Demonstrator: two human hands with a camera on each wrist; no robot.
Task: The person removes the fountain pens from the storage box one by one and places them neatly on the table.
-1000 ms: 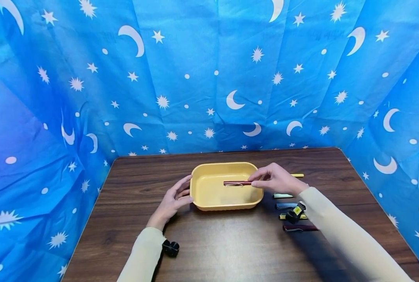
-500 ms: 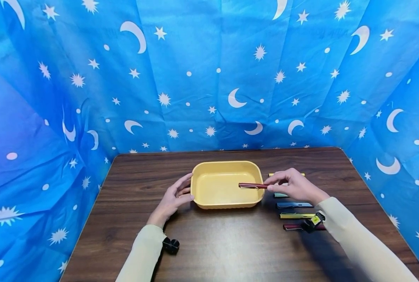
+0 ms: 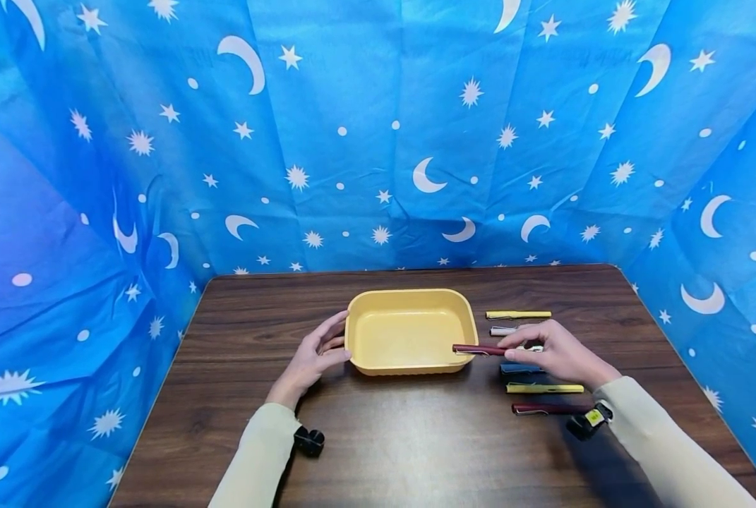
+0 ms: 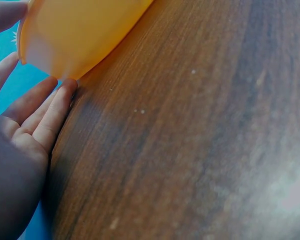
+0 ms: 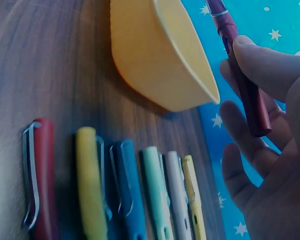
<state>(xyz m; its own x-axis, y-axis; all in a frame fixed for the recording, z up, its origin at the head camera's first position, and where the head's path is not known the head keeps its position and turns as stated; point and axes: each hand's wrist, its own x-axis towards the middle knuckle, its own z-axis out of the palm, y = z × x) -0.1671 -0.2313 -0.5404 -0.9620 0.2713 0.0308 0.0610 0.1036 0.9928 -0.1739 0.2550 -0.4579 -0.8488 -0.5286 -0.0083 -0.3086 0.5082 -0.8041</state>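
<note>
Thumb and fingers of my right hand (image 3: 558, 351) pinch a dark red pen (image 3: 473, 349) with a metal clip. It is held level above the right end of a yellow tub (image 3: 409, 370), clip end toward the tub. At the tub's left end, my left hand (image 3: 308, 360) touches the wall with fairly straight fingers. In the right wrist view a row of pens lies below the tub: dark red (image 5: 45, 180), yellow (image 5: 91, 180), blue (image 5: 127, 190), mint green (image 5: 157, 190), pale grey (image 5: 179, 195) and another yellow pen (image 5: 192, 195). The mint pen is mostly hidden in the head view.
A dark wood-grain table (image 3: 403, 437) carries everything. Blue cloth (image 3: 352, 162) with white moons and stars hangs behind it and along both sides. Black wrist cameras (image 3: 309, 442) sit on both sleeves.
My right hand has moved right and toward me with the dark red pen, from over the tub's middle to its right rim. The left hand stays at the tub.
</note>
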